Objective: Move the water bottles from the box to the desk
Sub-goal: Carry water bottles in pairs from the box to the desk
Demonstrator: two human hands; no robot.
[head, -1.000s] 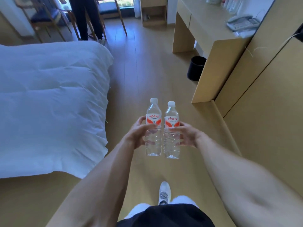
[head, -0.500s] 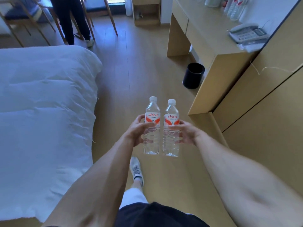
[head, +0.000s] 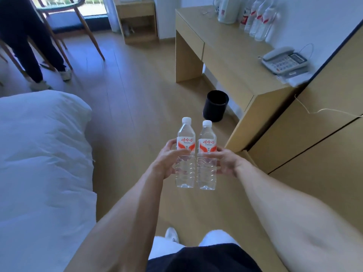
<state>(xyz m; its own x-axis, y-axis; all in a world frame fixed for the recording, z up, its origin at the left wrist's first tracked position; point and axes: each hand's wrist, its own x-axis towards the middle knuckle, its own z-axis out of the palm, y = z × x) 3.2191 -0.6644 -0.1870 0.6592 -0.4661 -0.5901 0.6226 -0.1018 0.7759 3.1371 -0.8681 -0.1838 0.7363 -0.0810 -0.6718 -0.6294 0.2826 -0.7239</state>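
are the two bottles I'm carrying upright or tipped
Upright: both bottles stand side by side, white caps on top, bases down, between the two hands.

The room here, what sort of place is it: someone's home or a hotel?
Most likely a hotel room. A bed with white bedding faces a built-in desk that carries a corded phone, a kettle and a row of water bottles.

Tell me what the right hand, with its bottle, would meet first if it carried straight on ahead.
Probably the black bin on the floor, which lies just beyond the bottle that the right hand grips. Depth is unclear: held at this height, it may pass above the bin and reach the desk instead.
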